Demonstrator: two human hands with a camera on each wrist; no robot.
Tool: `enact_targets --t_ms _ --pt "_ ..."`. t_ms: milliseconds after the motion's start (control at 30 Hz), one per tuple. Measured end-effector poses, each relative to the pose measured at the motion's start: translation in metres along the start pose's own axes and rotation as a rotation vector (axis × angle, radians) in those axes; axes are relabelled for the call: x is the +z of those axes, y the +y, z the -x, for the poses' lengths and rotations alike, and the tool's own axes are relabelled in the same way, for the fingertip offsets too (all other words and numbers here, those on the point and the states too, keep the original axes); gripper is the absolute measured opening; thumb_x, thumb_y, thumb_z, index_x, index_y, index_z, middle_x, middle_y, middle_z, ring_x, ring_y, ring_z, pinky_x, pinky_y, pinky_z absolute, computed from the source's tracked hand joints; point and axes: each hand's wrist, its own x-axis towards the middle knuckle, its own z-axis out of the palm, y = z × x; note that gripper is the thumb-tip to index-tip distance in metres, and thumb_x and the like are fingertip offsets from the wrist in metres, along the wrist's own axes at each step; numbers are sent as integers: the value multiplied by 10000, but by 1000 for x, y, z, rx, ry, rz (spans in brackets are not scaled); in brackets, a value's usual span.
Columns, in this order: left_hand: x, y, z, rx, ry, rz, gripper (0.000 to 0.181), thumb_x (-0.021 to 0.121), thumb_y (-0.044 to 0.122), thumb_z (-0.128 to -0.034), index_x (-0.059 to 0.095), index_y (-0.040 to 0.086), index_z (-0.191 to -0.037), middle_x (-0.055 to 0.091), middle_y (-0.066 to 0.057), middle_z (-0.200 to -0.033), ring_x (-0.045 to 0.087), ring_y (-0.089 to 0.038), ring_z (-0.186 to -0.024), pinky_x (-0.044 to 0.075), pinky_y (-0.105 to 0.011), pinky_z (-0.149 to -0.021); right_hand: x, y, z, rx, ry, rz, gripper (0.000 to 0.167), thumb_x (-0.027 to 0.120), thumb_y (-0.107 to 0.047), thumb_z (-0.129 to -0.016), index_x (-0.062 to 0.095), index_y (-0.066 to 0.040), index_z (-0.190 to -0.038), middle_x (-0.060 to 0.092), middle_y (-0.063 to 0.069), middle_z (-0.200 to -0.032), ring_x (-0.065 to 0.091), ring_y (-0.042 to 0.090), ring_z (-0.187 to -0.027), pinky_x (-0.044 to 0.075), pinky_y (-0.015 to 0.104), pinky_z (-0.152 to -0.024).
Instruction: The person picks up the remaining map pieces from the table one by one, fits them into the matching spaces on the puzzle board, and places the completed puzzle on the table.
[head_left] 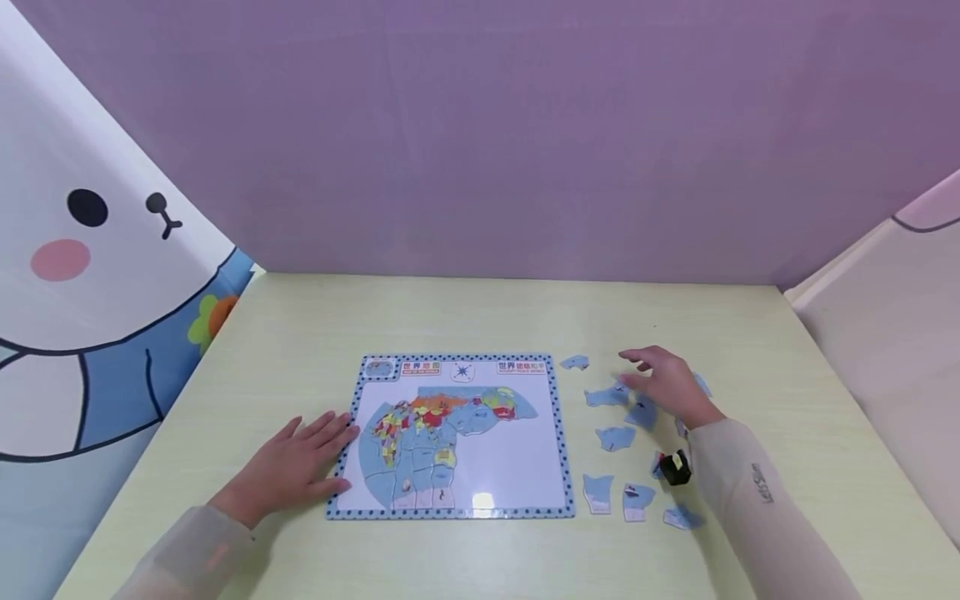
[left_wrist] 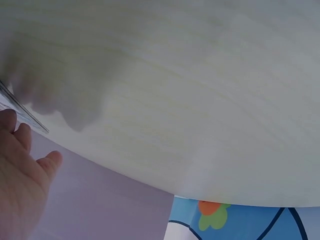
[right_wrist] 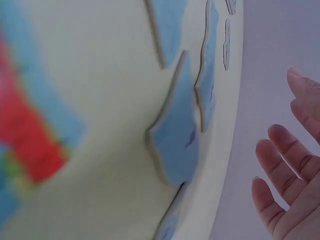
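A world map puzzle board [head_left: 510, 467] with a dotted blue frame lies on the table, its left part and a strip along the top covered with pieces. My left hand [head_left: 288, 467] rests flat at the board's left edge, fingers spread; the left wrist view shows part of this hand [left_wrist: 22, 175] beside the board's edge. Over the loose pieces on the right, my right hand [head_left: 667, 387] hovers with nothing seen in it, near a blue piece [head_left: 607, 396]. In the right wrist view the fingers of that hand [right_wrist: 295, 175] are relaxed and apart, beyond several blue pieces [right_wrist: 177, 130].
Several loose pieces lie right of the board, among them one at the top [head_left: 576, 362] and one near the front [head_left: 597, 493]. A black object [head_left: 675, 467] is by my right wrist. A purple cloth [head_left: 480, 167] hangs behind the table; patterned cloth [head_left: 75, 333] hangs at left.
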Motion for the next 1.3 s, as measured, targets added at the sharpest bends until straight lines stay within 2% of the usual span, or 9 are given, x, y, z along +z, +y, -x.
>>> enact_targets --t_ms 233,500,767,900,1033,1300 --pt "2 -2 -2 -3 -5 19 867 471 720 -840 435 98 -1443 386 -125 -1498 284 -376 -1392 216 -656 -1062 0 -18 -16 -13 -41 22 440 666 -135 -905 553 27 -1299 532 250 -1274 521 416 -1115 466 530 -877" --pt "3 -5 -2 7 9 9 867 470 714 -846 427 90 -1446 390 -112 -1498 275 -373 -1397 212 -652 -1067 11 -25 -34 57 -97 35 441 647 -149 -922 543 -13 -1328 510 217 -1316 488 394 -1171 435 528 -940" --pt "6 -5 -1 33 13 -11 968 280 805 -814 421 89 -1449 388 -108 -1500 279 -372 -1395 223 -643 -1068 21 -29 -44 17 -108 53 381 621 -38 -912 573 10 -1287 529 235 -1279 512 399 -1143 467 500 -912" --pt "6 -5 -3 37 11 -13 1008 214 818 -791 422 81 -1447 394 -114 -1495 294 -375 -1388 234 -643 -1063 24 -26 -49 5 -123 61 362 628 -43 -908 587 17 -1262 543 229 -1239 523 383 -1120 466 494 -906" --pt "5 -5 -3 43 11 -13 1000 218 812 -802 422 75 -1445 397 -117 -1492 305 -375 -1382 242 -643 -1060 27 -24 -52 21 -139 77 358 629 -67 -914 589 27 -1257 544 226 -1222 526 372 -1112 462 492 -907" --pt "3 -5 -4 23 -20 -15 921 384 769 -826 424 91 -1448 406 -96 -1490 297 -369 -1388 230 -645 -1065 33 -24 -55 109 -149 141 377 629 -123 -920 591 17 -1268 541 233 -1258 519 379 -1156 421 519 -965"
